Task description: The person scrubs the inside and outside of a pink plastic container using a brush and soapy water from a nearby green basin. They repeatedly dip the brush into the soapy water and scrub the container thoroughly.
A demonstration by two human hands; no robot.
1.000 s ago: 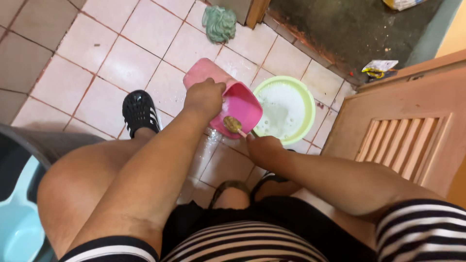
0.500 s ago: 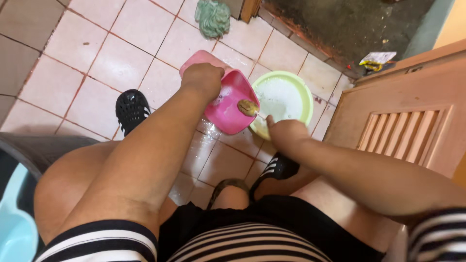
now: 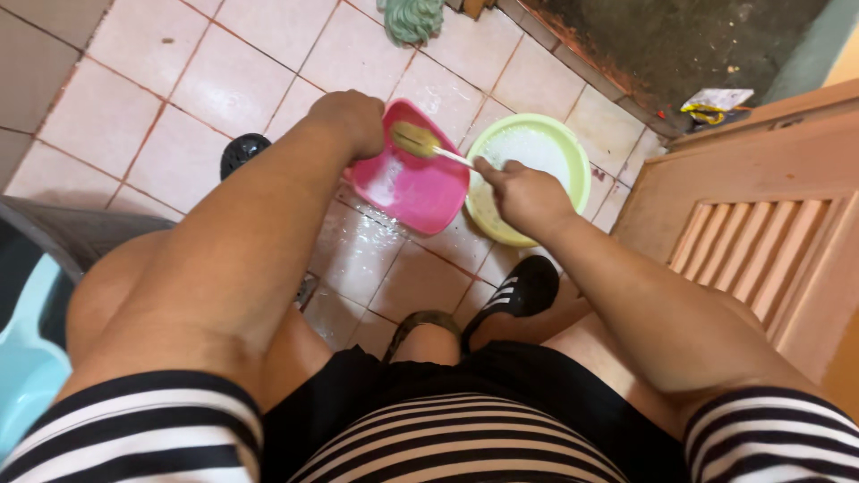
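We're seated low over a wet tiled floor [image 3: 224, 80], looking down past our knees. Left hand [image 3: 347, 121] is clamped on the upper-left rim of a pink plastic tub [image 3: 412, 183], fingers curled tight around the edge; the tub is tilted up off the floor with its open side facing us. Suds and water sit inside it, lower left. Right hand [image 3: 523, 192] pinches the pale handle of a small scrub brush [image 3: 416, 140], fingers narrow around it, index extended along the handle. The brush head is brownish and sits against the tub's inner wall near the top rim, close to our left hand. Just right of the tub, touching or nearly so, a light green basin [image 3: 573, 161] sits flat on the tiles, holding soapy water; our right hand overlaps its near rim. Black sandals [image 3: 523, 286] on both feet. Green rag [image 3: 413, 18] at the top edge, wooden louvred door [image 3: 761, 241] on the right.
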